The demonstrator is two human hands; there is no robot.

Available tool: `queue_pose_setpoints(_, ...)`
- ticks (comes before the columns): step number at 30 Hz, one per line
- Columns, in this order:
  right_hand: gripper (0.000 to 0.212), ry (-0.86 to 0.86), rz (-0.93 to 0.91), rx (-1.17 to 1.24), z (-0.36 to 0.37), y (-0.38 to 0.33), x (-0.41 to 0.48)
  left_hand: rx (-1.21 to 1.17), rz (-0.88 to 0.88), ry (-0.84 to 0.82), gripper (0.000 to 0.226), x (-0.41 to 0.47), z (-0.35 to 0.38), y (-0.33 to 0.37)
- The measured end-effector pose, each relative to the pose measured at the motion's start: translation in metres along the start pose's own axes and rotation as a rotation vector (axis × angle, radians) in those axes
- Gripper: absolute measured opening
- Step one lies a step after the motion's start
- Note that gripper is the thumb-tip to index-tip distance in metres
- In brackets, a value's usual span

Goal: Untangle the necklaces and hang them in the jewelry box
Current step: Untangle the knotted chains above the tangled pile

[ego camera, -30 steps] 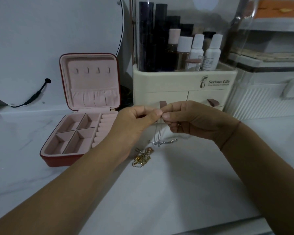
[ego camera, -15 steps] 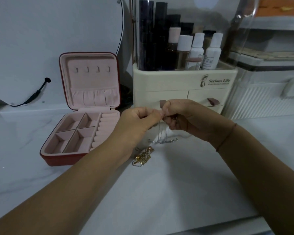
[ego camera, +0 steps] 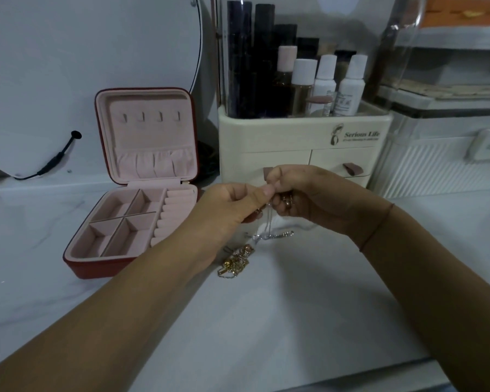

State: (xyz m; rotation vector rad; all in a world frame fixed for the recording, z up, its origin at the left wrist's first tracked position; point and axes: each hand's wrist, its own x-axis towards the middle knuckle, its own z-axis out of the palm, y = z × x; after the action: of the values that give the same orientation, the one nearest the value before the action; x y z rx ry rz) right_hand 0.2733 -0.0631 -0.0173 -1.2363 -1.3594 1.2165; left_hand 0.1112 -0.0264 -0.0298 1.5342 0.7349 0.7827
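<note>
My left hand [ego camera: 232, 205] and right hand [ego camera: 309, 196] together, fingertips pinching a fine silver chain [ego camera: 268, 226], its length hanging straight down to the glossy marbled surface [ego camera: 266, 321], knotted gold necklaces [ego camera: 235, 261] heaped beside it, square red jewelry box [ego camera: 96, 269] open at left, velvety pink lining.

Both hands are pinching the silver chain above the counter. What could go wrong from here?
1. The left hand and right hand pinch the silver chain close together; pulling apart could tighten a knot or snap fine links.
2. Its lower end lies near the gold tangle; lifting might snag and drag it.
3. The hooks in the box lid look small; the chain may slip off.
</note>
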Motion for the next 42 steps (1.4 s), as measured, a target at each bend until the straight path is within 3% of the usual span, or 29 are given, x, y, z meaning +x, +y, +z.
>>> queue_pose_setpoints(3, 0.01, -0.015, 0.03, 0.051, -0.001, 0.002, 0.001, 0.046, -0.01, -0.01, 0.012, 0.001, 0.0, -0.003)
queue_pose_setpoints(7, 0.01, -0.071, 0.061, 0.046, -0.005, 0.001, -0.002, 0.031, -0.019, 0.111, 0.012, 0.006, -0.002, -0.008)
queue_pose_setpoints(12, 0.017, -0.08, 0.07, 0.225, -0.013, 0.001, -0.002, -0.402, -0.094, 0.13, 0.016, 0.016, -0.012, -0.003)
queue_pose_setpoints(18, 0.017, -0.065, -0.03, 0.6, -0.022, -0.01, -0.007, -0.411, -0.106, 0.124, 0.013, 0.018, -0.012, -0.006)
queue_pose_setpoints(21, 0.01, -0.068, -0.084, 0.647, -0.026, -0.014, -0.009, -0.488, -0.117, 0.131, 0.016, 0.02, -0.013, -0.005)
queue_pose_setpoints(24, 0.009, -0.075, -0.057, 0.669, -0.032, -0.018, -0.011, -0.717, -0.162, 0.115, 0.019, 0.02, -0.019, 0.0)
queue_pose_setpoints(28, 0.007, 0.039, -0.003, 0.557, -0.04, -0.02, -0.014, -0.971, -0.154, 0.128, 0.019, 0.02, -0.029, 0.008)
queue_pose_setpoints(32, 0.008, 0.039, 0.029, 0.52, -0.045, -0.017, -0.014, -0.905, -0.14, 0.128, 0.017, 0.021, -0.029, 0.008)
queue_pose_setpoints(36, 0.018, -0.015, 0.024, 0.582, -0.05, -0.015, -0.015, -0.73, -0.156, 0.027, 0.012, 0.019, -0.031, 0.005)
queue_pose_setpoints(42, 0.009, 0.179, -0.085, 0.625, -0.054, -0.02, -0.017, -0.347, -0.131, -0.053, 0.019, 0.012, -0.024, 0.002)
